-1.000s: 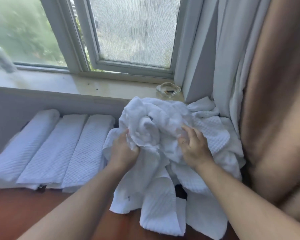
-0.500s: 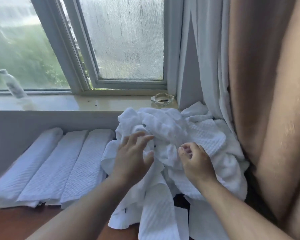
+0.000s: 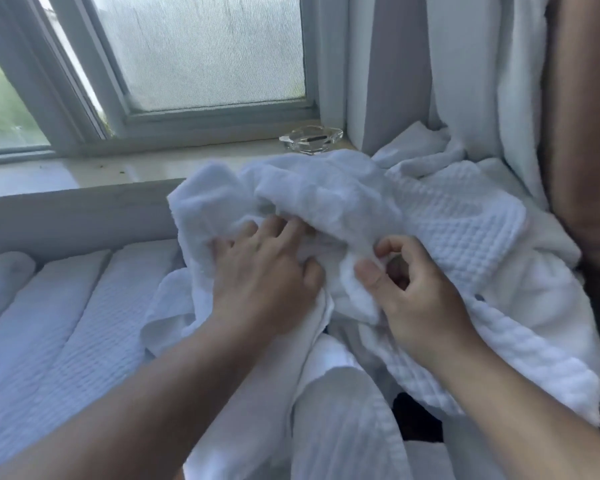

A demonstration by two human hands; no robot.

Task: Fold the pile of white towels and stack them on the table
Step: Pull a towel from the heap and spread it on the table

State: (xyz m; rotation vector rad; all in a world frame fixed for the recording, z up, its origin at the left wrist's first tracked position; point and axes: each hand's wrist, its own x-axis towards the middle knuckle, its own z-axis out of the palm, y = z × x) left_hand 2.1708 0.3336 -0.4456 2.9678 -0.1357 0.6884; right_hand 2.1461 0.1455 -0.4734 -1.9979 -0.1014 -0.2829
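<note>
A crumpled pile of white waffle-weave towels point(image 3: 440, 216) lies heaped below the window sill, spilling down toward me. My left hand point(image 3: 257, 275) lies on the pile with fingers spread and reaching into a fold of one towel. My right hand point(image 3: 413, 289) pinches a bunched edge of a towel between thumb and curled fingers. To the left, three folded white towels point(image 3: 66, 327) lie side by side in a row. The table surface is hidden under the cloth.
A glass ashtray point(image 3: 310, 139) sits on the window sill point(image 3: 84, 169) just behind the pile. White curtains point(image 3: 471, 81) and a brown drape point(image 3: 589, 133) hang at the right, touching the pile. The window frame runs along the back.
The view has moved closer and tilted down to the pile. My left hand reached further forward into the folds. My right hand's thumb and fingers closed on a towel edge.
</note>
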